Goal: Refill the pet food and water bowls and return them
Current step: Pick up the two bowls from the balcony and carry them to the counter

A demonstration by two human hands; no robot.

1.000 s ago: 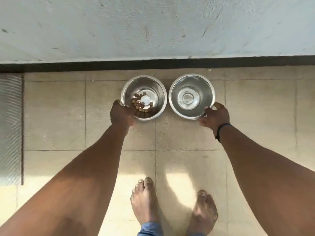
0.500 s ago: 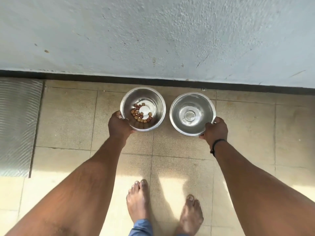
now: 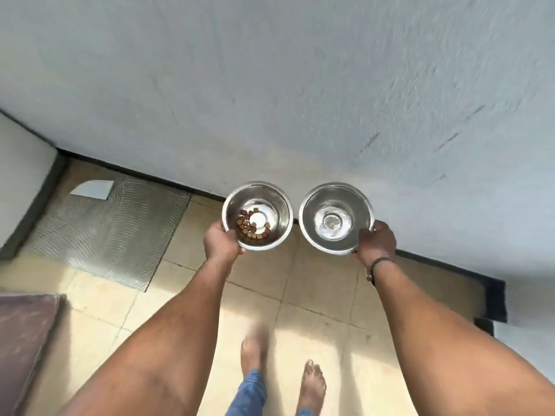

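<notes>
Two steel bowls are held up off the tiled floor, side by side in front of the wall. The left bowl [image 3: 270, 202] holds a few brown kibble pieces [image 3: 250, 228] along its bottom; my left hand [image 3: 220, 243] grips its near-left rim. The right bowl [image 3: 336, 205] looks to hold a little clear water at its bottom; my right hand [image 3: 377, 243], with a dark band at the wrist, grips its near-right rim. Both bowls are level and apart by a small gap.
A pale textured wall [image 3: 300, 100] with a dark skirting strip [image 3: 435, 262] runs ahead. A grey ribbed mat [image 3: 102, 232] lies on the beige tiles at left, a brown mat [image 3: 24, 331] at the lower left. My bare feet [image 3: 312, 382] stand below.
Both bowls have come up off the floor in my hands. The view has tilted up and swung, so more wall and the grey mat show.
</notes>
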